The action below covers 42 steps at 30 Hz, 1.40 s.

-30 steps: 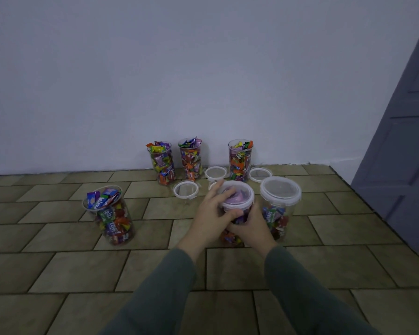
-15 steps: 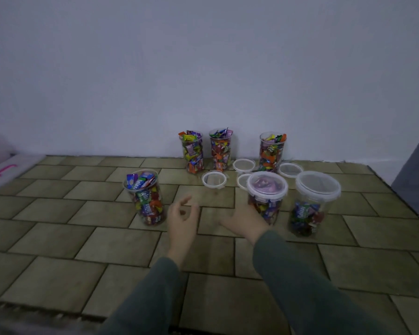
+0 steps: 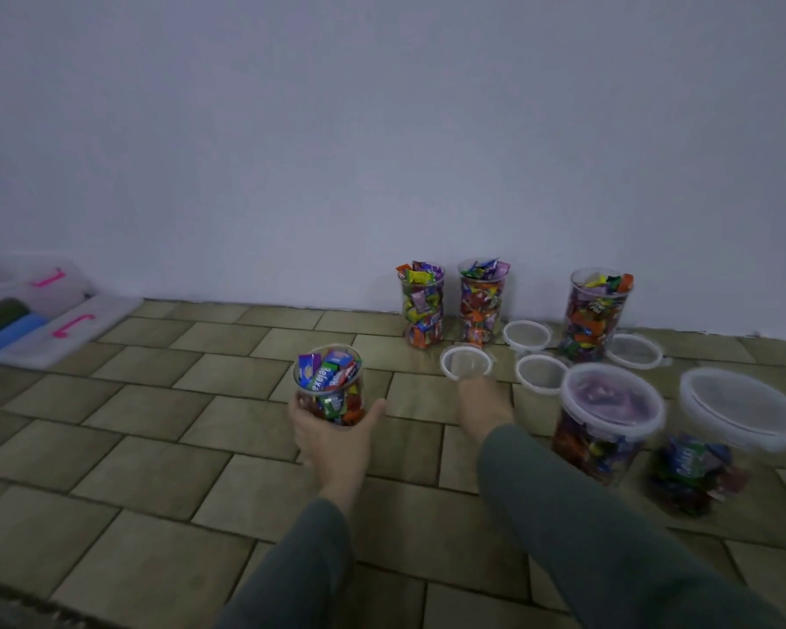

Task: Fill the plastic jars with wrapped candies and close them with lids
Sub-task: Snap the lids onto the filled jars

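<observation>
My left hand (image 3: 332, 440) grips the lower part of an open clear jar (image 3: 329, 384), thumb on its right side. The jar is full of wrapped candies to the brim and has no lid. My right hand (image 3: 485, 404) reaches forward, its fingertips at the near rim of a loose clear lid (image 3: 466, 363) lying on the floor. The blur hides whether the fingers hold the lid. Two candy-filled jars with lids on stand at the right, one (image 3: 609, 424) close to my right forearm and one (image 3: 740, 429) farther right.
Three open jars full of candies stand by the wall (image 3: 423, 306) (image 3: 482, 301) (image 3: 595, 313). More loose lids (image 3: 527, 335) (image 3: 541, 374) (image 3: 636, 351) lie among them. A clear storage bin (image 3: 64, 329) with pink latches sits at the far left on the tiled floor.
My hands left the lidded jar. My left hand moved left and took hold of the open jar; my right hand reached forward to a loose lid. The view swung left.
</observation>
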Tool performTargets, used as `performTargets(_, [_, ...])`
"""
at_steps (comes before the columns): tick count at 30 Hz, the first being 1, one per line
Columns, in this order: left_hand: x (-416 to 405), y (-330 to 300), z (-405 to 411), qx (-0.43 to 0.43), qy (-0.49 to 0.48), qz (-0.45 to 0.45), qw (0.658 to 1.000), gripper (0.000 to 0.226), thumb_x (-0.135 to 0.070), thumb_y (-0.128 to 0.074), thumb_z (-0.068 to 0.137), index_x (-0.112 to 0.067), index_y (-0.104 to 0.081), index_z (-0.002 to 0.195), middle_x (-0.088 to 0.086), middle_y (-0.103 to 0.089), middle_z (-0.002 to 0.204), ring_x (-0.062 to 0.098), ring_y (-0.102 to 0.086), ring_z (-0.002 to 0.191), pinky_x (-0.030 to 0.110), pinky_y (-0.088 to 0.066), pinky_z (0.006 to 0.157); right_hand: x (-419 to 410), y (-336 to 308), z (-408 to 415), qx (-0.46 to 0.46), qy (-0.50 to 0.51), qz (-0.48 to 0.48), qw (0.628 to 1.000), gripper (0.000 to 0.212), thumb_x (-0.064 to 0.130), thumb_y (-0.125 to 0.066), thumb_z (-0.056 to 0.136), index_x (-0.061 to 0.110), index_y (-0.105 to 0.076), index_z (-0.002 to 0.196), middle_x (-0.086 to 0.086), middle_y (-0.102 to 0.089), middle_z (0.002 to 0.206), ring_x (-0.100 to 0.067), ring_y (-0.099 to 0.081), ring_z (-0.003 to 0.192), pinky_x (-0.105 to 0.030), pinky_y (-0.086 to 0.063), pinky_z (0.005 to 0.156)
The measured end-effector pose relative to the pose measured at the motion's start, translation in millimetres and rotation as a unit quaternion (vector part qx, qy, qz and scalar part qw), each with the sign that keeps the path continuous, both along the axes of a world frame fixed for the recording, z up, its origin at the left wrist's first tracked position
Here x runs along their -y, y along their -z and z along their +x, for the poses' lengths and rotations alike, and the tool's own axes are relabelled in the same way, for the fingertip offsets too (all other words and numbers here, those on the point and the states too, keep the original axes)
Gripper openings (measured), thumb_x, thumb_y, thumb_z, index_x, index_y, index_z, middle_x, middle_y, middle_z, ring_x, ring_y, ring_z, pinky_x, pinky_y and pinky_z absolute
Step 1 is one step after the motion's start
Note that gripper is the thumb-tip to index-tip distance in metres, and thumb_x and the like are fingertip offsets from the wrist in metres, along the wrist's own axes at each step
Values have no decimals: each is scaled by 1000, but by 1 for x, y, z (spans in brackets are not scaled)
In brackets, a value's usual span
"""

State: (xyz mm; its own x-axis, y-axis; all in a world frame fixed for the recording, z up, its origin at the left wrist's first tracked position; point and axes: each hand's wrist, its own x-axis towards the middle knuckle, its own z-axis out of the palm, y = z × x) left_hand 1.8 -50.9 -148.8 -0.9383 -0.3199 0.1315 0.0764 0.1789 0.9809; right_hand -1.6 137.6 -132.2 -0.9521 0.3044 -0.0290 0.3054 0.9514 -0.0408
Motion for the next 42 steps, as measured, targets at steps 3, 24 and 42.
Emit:
performTargets(3, [-3, 6, -15, -23, 7, 20, 1000, 106, -24, -91, 60, -21, -27, 145, 4, -44, 139, 23, -45, 129, 50, -40, 107, -12, 10, -19, -2, -12, -37, 999, 44, -1, -28, 99, 6, -35, 142, -17, -35, 145, -34, -46, 123, -40, -45, 88])
performTargets(24, [-57, 16, -5, -27, 272, -18, 962, 97, -46, -84, 55, -51, -24, 131, -14, -48, 129, 4, -51, 119, 30, -50, 97, -29, 4, 12, -238, 190, -403, 863, 12, 21, -45, 100, 14, -55, 102, -3, -57, 96, -18, -54, 87, -29, -38, 66])
performTargets(42, [-51, 12, 15, -29, 326, -6, 945, 79, -16, -88, 63, -47, -37, 114, -18, -51, 119, -11, -52, 107, 6, -45, 77, 39, -79, 59, -313, 112, -413, 848, 27, 27, -29, 105, 16, -47, 89, 2, -50, 78, -8, -49, 69, -13, -32, 49])
